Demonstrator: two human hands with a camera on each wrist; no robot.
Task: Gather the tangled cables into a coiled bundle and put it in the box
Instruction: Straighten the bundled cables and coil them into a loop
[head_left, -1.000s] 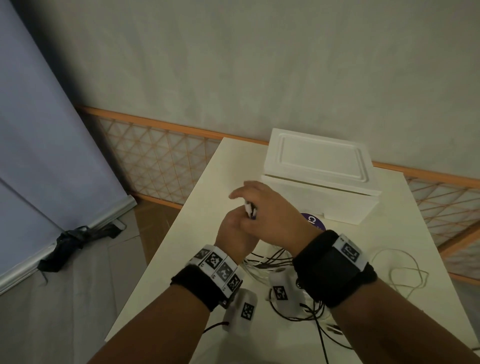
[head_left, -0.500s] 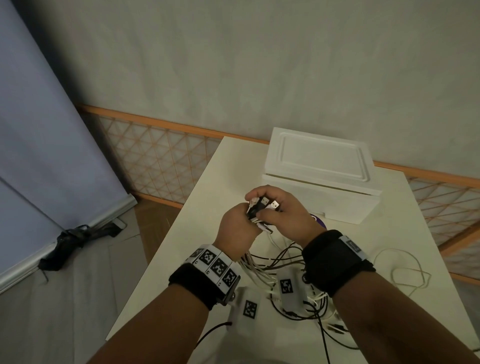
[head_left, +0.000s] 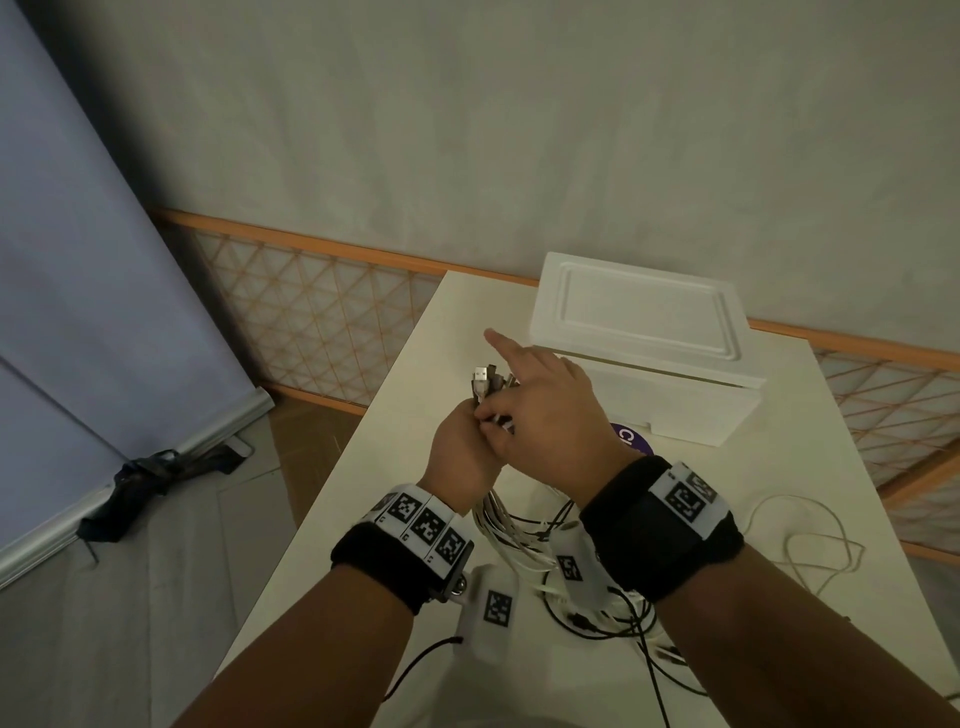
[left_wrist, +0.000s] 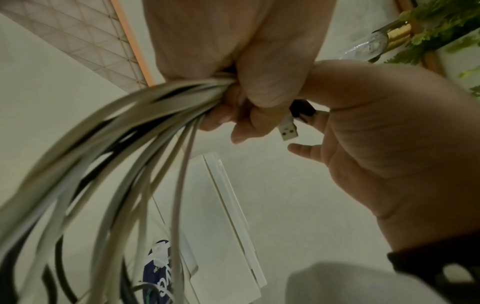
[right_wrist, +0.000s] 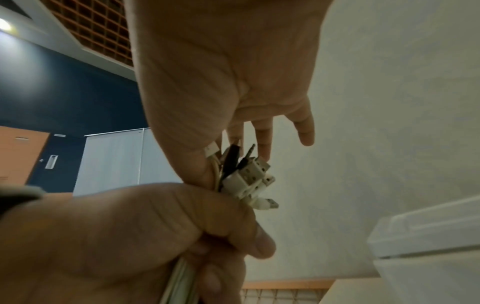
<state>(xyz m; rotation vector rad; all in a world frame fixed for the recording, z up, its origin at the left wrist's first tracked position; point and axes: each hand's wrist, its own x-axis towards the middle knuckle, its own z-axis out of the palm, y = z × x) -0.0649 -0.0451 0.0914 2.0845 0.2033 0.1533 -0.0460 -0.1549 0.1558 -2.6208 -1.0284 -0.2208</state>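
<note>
Above the surface (head_left: 769, 457) our left hand (head_left: 462, 457) grips the cables (left_wrist: 109, 144); our right hand (head_left: 540, 410) spreads. Only the right wrist view shows the plugs (right_wrist: 249, 176) fanned; head alone shows the box (head_left: 644, 338).

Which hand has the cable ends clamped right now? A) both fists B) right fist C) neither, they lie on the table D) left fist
D: the left hand is a fist around the cables just below the plugs, while the right hand is beside them with fingers extended.
</note>
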